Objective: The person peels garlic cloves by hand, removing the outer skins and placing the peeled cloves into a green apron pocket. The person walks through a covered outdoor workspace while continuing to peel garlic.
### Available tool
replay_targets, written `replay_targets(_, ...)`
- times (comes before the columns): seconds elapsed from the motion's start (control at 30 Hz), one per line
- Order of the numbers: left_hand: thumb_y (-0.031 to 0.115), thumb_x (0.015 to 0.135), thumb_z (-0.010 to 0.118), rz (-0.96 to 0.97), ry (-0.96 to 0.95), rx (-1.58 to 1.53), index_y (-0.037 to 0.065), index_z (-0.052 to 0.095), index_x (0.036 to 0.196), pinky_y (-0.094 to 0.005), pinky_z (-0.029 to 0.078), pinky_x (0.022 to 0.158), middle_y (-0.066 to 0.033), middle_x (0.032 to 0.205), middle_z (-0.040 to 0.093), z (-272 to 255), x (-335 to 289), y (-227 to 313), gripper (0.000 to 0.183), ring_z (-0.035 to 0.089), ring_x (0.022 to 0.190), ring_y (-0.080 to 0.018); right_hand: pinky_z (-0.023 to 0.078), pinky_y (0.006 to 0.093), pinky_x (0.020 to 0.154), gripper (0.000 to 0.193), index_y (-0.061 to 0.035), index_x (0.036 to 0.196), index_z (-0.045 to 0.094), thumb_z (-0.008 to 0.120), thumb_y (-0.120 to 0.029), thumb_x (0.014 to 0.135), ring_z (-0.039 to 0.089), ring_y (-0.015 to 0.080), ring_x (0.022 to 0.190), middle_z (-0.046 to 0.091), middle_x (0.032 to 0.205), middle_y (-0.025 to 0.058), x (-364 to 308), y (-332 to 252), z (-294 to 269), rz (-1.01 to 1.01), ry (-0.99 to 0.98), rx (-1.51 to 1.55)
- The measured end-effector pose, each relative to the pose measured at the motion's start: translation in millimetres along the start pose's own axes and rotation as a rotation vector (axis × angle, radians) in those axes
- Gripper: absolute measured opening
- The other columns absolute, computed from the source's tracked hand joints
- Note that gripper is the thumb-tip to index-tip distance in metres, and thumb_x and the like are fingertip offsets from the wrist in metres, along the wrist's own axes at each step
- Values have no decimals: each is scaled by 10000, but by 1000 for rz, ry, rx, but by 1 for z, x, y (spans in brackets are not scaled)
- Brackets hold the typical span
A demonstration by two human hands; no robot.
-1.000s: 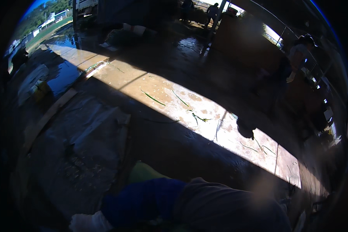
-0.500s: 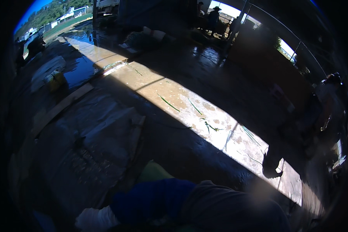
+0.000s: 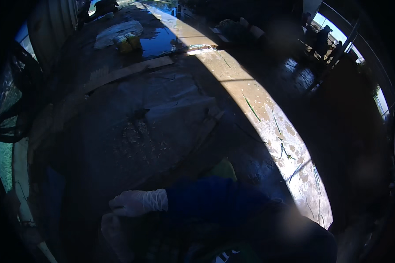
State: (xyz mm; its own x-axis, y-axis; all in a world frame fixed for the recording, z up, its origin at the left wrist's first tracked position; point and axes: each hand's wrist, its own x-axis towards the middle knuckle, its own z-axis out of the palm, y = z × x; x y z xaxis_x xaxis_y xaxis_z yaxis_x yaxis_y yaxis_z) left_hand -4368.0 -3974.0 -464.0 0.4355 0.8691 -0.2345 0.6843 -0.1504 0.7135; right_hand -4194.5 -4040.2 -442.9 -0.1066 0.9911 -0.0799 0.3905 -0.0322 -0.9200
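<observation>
My right hand [image 3: 129, 203], in a pale glove with a wrinkled cuff, reaches across from the right in a dark blue sleeve [image 3: 210, 195]. Its fingers are curled together at the tips; what they hold, if anything, is lost in shadow. Just below, against those fingertips, is my left hand [image 3: 112, 228], dim and pale, also seemingly gloved. Its fingers cannot be made out. Beyond both hands a large dark sheet [image 3: 175, 109] lies on the ground, with small pale bits scattered on it. Past the blue sleeve shows a rounded green thing [image 3: 224, 168].
A wooden plank [image 3: 127, 72] lies along the sheet's far edge. Behind it are a yellow container [image 3: 127, 42] and a puddle [image 3: 159, 41]. Long green leaves [image 3: 251, 107] lie on the sunlit concrete strip [image 3: 267, 101]. At the far right a person in a hat [image 3: 322, 39] shows in silhouette.
The view has swung left, so the sunlit strip now lies farther right. My right hand has come further into view, and my left hand now shows against it.
</observation>
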Motion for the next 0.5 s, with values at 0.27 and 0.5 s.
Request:
replay_targets(0.27,101,891,620,369,-117,-445,49,625,921,-222,351,529,13,664,489,-6,-5,-9,60,408,581,-53,495,299,671,235,-42,999,563,490,-265,980,585,150,732,584,800,64,-1,14,3,40,-67,333)
replay_targets(0.5,105,901,620,293,-142,-475,25,628,935,-228,302,497,50,615,423,-7,-2,-13,87,342,573,-25,473,371,663,190,-31,987,556,515,-216,964,600,296,745,591,792,143,1,7,8,-97,62,-20)
